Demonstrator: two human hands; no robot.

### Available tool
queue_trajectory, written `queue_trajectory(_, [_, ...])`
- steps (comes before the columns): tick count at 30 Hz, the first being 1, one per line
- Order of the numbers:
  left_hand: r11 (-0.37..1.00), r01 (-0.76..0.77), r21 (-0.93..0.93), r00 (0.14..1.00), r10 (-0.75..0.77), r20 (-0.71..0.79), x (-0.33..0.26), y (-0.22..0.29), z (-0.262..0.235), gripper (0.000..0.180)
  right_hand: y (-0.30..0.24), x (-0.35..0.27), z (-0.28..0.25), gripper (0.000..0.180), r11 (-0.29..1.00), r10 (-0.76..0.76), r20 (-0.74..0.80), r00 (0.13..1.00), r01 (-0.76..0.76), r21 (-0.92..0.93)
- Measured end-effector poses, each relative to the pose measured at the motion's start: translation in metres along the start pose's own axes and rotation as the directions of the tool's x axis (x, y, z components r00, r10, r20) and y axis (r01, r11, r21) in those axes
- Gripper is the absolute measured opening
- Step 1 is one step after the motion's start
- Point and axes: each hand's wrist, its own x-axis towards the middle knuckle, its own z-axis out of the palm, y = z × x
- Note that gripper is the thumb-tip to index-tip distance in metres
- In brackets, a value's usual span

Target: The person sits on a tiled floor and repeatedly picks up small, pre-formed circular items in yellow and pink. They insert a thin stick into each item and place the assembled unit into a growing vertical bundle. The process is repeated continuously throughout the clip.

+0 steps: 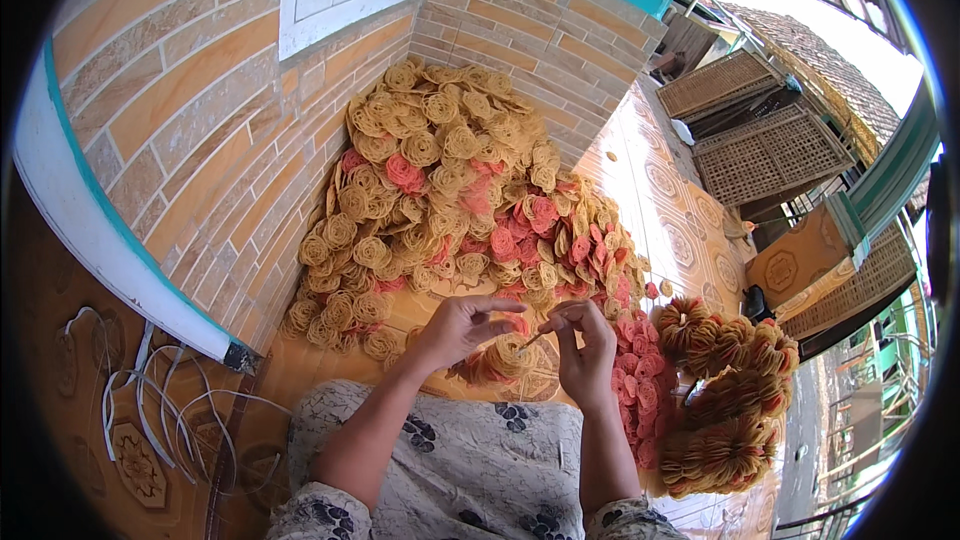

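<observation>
One thin strip point(535, 340), its lower end unclear, sits pinched in the right hand point(588, 348); the left hand point(460, 332) gapes.

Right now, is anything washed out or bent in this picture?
Head view: sunlight bleaches the floor right of the pile; the sky is blown white. Same view: the left wall bows near the rim; left hand and right hand sit in softer light.
</observation>
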Motion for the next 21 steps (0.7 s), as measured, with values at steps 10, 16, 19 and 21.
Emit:
queue_trajectory(10, [0.907, 0.411, 0.094, 0.868, -0.420, 0.265, 0.000, -0.039, 0.019, 0.027, 0.148, -0.010, 0.011, 0.029, 0.672, 0.501, 0.121, 0.857, -0.473, 0.569])
queue_trajectory(16, [0.909, 0.412, -0.058, 0.896, -0.392, 0.210, -0.003, -0.062, 0.000, 0.021, 0.286, -0.033, 0.052, 0.056, 0.451, 0.717, -0.280, 0.638, -0.732, -0.511])
queue_trajectory(19, [0.923, 0.381, -0.061, 0.923, -0.375, 0.087, 0.002, -0.093, 0.001, 0.026, 0.306, -0.049, 0.070, 0.052, 0.459, 0.694, -0.221, 0.685, -0.657, -0.598])
queue_trajectory(21, [0.889, 0.453, -0.063, 0.891, -0.449, 0.062, 0.003, -0.112, 0.007, 0.025, 0.305, -0.050, 0.064, 0.048, 0.548, 0.756, -0.154, 0.636, -0.744, -0.381])
